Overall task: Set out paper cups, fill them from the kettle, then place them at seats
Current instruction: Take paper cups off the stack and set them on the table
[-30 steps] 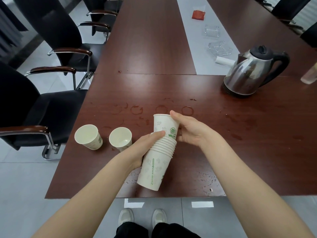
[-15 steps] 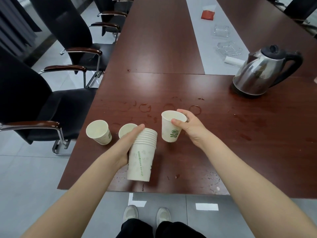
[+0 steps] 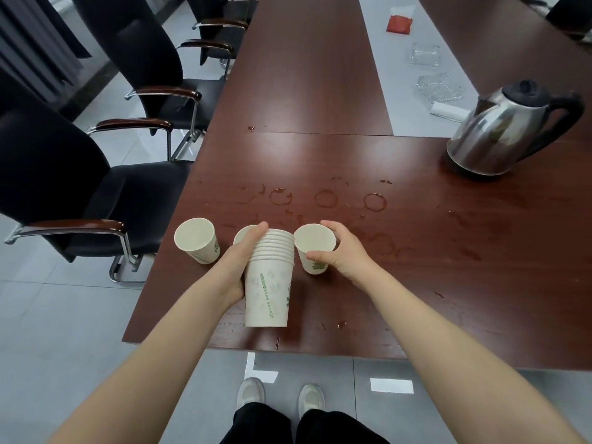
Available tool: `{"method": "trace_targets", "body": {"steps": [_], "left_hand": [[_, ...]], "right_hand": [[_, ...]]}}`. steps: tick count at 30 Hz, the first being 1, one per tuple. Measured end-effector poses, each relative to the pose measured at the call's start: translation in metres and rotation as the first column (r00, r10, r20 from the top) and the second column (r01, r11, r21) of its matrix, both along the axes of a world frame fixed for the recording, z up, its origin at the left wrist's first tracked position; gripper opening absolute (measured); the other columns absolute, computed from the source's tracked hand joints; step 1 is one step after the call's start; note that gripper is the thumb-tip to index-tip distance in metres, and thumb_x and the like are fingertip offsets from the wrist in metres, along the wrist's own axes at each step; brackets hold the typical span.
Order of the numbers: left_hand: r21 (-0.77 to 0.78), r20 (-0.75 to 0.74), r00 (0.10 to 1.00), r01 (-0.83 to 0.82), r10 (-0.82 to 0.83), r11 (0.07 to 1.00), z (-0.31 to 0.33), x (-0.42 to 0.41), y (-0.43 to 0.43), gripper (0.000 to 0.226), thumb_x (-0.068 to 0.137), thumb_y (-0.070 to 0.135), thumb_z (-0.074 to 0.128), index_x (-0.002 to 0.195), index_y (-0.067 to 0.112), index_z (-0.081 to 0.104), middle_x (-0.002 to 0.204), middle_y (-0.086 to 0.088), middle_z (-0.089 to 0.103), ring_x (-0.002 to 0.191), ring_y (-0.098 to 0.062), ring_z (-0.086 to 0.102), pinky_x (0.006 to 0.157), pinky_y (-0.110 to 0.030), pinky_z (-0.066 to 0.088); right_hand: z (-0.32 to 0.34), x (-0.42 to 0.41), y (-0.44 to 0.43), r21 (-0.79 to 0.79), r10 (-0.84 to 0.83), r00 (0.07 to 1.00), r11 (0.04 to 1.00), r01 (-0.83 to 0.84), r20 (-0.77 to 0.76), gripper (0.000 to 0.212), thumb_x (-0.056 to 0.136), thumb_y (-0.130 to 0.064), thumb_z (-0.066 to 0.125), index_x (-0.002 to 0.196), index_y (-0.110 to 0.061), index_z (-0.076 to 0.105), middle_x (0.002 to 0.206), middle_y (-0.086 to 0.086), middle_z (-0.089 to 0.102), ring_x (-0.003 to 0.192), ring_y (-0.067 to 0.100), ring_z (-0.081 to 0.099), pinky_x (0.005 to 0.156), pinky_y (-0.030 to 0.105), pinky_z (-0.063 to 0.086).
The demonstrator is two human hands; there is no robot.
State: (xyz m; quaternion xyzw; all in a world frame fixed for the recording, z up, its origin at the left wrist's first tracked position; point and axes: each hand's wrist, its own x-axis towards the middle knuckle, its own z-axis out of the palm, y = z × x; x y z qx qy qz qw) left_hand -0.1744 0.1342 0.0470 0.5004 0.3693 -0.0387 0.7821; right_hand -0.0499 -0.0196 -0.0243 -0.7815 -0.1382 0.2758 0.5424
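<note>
My left hand grips a stack of white paper cups with green print, held above the near edge of the dark wooden table. My right hand holds a single paper cup upright by its rim, just right of the stack, low at the tabletop. Two more empty cups stand on the table to the left: one near the table's left edge, another mostly hidden behind my left hand. The steel kettle with a black handle stands at the far right.
Black office chairs with wooden armrests line the table's left side. Glass ashtrays, a white roll and a red packet lie in the grey centre strip. Wet ring marks dot the table beyond the cups.
My right hand pulled one cup off the top of the stack and moved it right and down toward the table. My left hand lowered the stack slightly.
</note>
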Motion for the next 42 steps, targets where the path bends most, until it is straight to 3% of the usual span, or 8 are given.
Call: {"method": "trace_targets", "body": {"steps": [6,13,17,21,23,28,37,42], "left_hand": [[0.002,0.000,1.000,0.015,-0.015,1.000,-0.005,-0.001,-0.002,0.037,0.087,0.046,0.059,0.092,0.010,0.067,0.079,-0.011,0.073,0.067,-0.024,0.071,0.077,-0.038,0.055],[-0.025,-0.051,0.998,0.041,-0.042,0.999,-0.007,0.001,-0.006,0.042,0.087,0.047,0.059,0.094,0.006,0.067,0.080,-0.013,0.073,0.068,-0.024,0.071,0.072,-0.036,0.057],[-0.028,-0.056,0.996,0.065,-0.067,0.997,-0.007,0.003,-0.009,0.047,0.081,0.050,0.063,0.096,0.006,0.068,0.089,-0.016,0.073,0.078,-0.029,0.070,0.084,-0.042,0.054],[-0.061,-0.032,0.994,0.100,-0.102,0.993,-0.007,0.007,-0.014,0.063,0.062,0.053,0.070,0.104,0.006,0.068,0.103,-0.019,0.071,0.092,-0.032,0.068,0.092,-0.045,0.052],[-0.061,-0.024,0.993,0.111,-0.112,0.992,-0.008,0.011,-0.017,0.066,0.060,0.054,0.071,0.105,0.006,0.068,0.102,-0.018,0.072,0.090,-0.030,0.068,0.091,-0.044,0.052],[-0.058,0.021,0.982,0.187,-0.186,0.981,-0.010,0.023,-0.028,0.046,0.078,0.049,0.062,0.093,0.007,0.068,0.079,-0.012,0.073,0.067,-0.023,0.071,0.064,-0.032,0.057],[-0.090,-0.011,0.970,0.240,-0.242,0.967,-0.016,0.029,-0.038,0.086,0.057,0.054,0.083,0.120,0.000,0.061,0.114,-0.024,0.066,0.094,-0.032,0.066,0.077,-0.038,0.054],[-0.059,-0.037,0.964,0.261,-0.263,0.964,-0.016,0.038,-0.039,0.087,0.050,0.050,0.082,0.118,0.000,0.061,0.107,-0.024,0.068,0.088,-0.034,0.065,0.079,-0.041,0.051]], "right_hand": [[-0.008,0.000,-0.014,-0.033,0.050,0.999,0.998,-0.050,-0.018,0.069,0.069,-0.009,0.084,0.128,-0.021,0.051,0.122,-0.002,0.057,0.116,0.017,0.053,0.087,0.021,0.039],[-0.009,0.005,-0.017,-0.094,0.091,0.988,0.990,-0.103,-0.122,0.103,0.071,-0.022,0.083,0.152,-0.018,0.019,0.150,-0.001,0.037,0.134,0.014,0.037,0.104,0.023,0.029],[0.005,0.004,-0.021,-0.090,0.023,0.997,0.995,-0.030,-0.077,0.091,0.078,-0.028,0.077,0.151,-0.020,0.023,0.153,0.001,0.032,0.140,0.014,0.030,0.113,0.030,0.027],[0.042,0.007,-0.020,0.003,-0.043,0.991,0.999,0.043,0.130,0.034,0.086,-0.029,0.069,0.119,-0.026,0.061,0.124,-0.006,0.055,0.113,0.006,0.048,0.095,0.025,0.035],[0.063,0.008,-0.017,0.054,0.068,0.994,0.996,-0.072,0.081,0.007,0.088,-0.027,0.066,0.094,-0.028,0.070,0.101,-0.010,0.066,0.093,0.003,0.055,0.082,0.025,0.042],[0.086,0.005,-0.016,0.044,0.337,0.941,0.940,-0.337,0.014,0.015,0.089,-0.016,0.064,0.079,-0.025,0.072,0.073,-0.017,0.068,0.072,-0.001,0.055,0.072,0.024,0.043],[0.087,0.008,-0.026,0.003,0.336,0.942,0.942,-0.336,0.009,0.018,0.090,-0.014,0.064,0.072,-0.015,0.067,0.065,-0.009,0.059,0.060,0.004,0.050,0.060,0.018,0.043],[0.084,0.008,-0.027,-0.105,0.306,0.949,0.949,-0.298,0.076,0.016,0.092,-0.017,0.060,0.078,-0.012,0.066,0.072,-0.008,0.058,0.064,0.000,0.051,0.065,0.018,0.044]]}}
